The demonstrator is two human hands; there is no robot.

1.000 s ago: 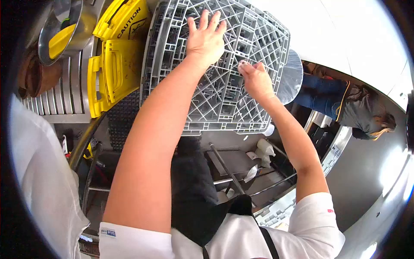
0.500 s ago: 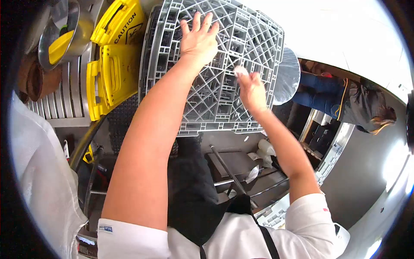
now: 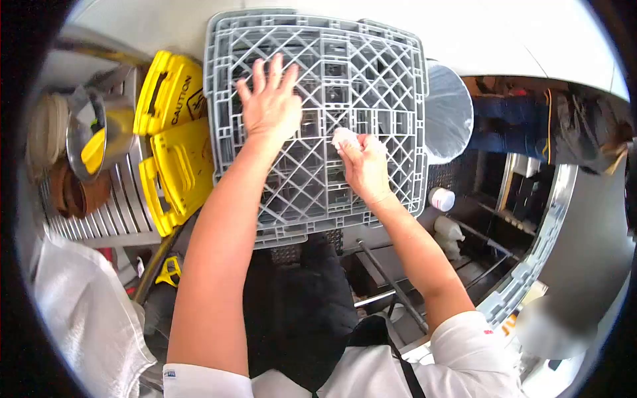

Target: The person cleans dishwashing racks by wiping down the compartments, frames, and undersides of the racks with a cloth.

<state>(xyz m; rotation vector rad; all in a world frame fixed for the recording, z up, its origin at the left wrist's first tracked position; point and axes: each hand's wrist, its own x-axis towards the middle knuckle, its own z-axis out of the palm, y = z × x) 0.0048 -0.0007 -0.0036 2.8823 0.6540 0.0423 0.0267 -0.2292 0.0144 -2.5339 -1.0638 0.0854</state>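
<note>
In front of me stands a grey plastic crate [image 3: 305, 169] with a lattice face, and the edges of at least one more show behind it. My left hand [image 3: 271, 106] lies open on the lattice, its fingers spread, at the upper left. Closer to the middle of the crate, my right hand [image 3: 366, 166] pinches a crumpled white wad [image 3: 345, 138] against the lattice. Whether the wad is paper or cloth I cannot tell.
Yellow caution signs [image 3: 174, 166] stand close on the left, beside a metal rack holding a steel bowl [image 3: 119, 136]. To the right are a bin with a clear liner [image 3: 446, 113], a white tub [image 3: 441, 199] and another person [image 3: 511, 126].
My view has shifted, so the crate sits lower in it. Both hands have moved a little leftward over the lattice. The white wad is still in my right hand.
</note>
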